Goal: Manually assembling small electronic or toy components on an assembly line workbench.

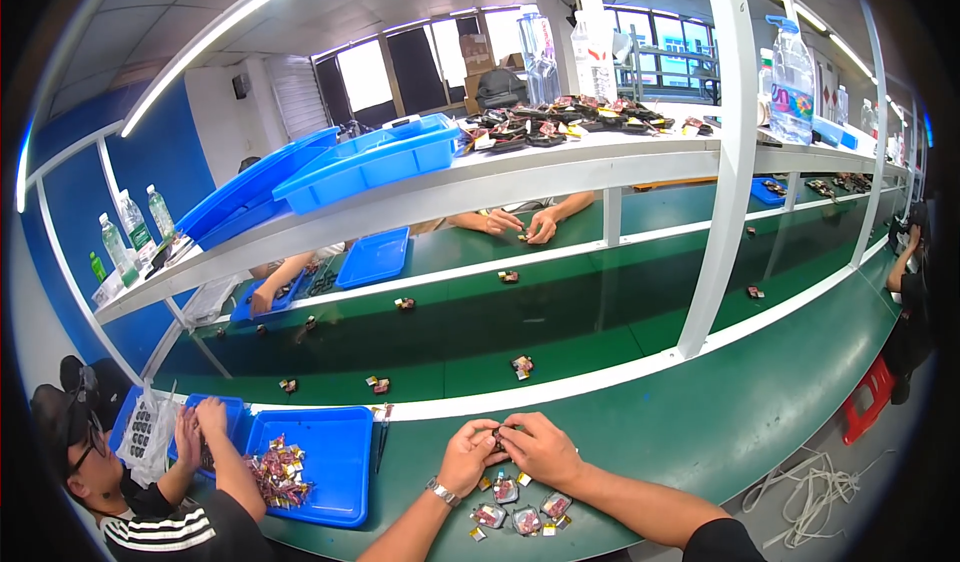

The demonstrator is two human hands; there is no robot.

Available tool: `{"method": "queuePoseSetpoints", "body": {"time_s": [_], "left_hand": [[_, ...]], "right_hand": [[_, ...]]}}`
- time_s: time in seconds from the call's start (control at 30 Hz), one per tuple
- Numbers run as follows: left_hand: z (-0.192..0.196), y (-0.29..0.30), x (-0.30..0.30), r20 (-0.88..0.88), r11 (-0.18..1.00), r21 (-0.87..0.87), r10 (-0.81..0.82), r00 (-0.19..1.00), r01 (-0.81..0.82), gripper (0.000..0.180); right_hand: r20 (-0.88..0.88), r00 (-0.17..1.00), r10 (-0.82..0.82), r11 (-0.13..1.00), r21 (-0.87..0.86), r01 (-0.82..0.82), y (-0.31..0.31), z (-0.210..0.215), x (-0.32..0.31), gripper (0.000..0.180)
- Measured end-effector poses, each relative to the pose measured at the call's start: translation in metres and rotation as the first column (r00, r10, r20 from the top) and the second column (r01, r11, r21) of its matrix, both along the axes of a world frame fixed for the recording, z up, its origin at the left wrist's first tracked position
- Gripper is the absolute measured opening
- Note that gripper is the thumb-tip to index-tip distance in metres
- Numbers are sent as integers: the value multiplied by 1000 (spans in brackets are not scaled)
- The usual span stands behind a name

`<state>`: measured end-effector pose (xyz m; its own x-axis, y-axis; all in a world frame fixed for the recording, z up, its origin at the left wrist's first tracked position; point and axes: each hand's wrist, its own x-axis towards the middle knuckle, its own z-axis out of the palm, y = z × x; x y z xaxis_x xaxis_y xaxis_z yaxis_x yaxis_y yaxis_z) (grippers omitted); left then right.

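At the green bench top (620, 427), my left hand (470, 458) and my right hand (540, 450) meet with fingertips pinched together. Between them is a small dark electronic part (497, 441), mostly covered by the fingers. Just below my hands lie several small electronic assemblies (526, 520) with clear-edged cases, red wiring and silver-and-yellow pieces. A silver-coloured watch (442, 492) is on my left wrist. Left of my left forearm, a blue tray (345, 424) holds a heap of wired pieces (283, 474). Thin dark tweezers (381, 446) lie beside that tray.
A white frame post (715, 192) and shelf (450, 177) rise beyond the bench. Small assemblies (522, 367) lie spaced along the green conveyor belt (450, 380). At left, a co-worker's hands (195, 427) work over another blue tray. Across the belt, other people's hands (520, 226) handle parts.
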<state>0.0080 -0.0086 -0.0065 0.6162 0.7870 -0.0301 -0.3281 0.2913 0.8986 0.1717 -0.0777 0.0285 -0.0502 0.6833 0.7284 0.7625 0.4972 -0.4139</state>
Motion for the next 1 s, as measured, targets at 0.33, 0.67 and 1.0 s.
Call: {"method": "queuePoseSetpoints", "body": {"time_s": [0.33,0.67,1.0], "left_hand": [[5,-4,3,-65,998,40,47,997,-44,23],[4,-4,5,-149,993,94,81,986,-67,22],[-4,-2,3,-136,995,102,18,991,-4,25]], "right_hand": [[-27,1000,-10,1000,4,10,-1,-4,-3,17],[20,1000,-8,1000,-20,9,-1,-11,-4,14],[24,1000,-16,999,-45,17,-1,-12,-1,10]]}}
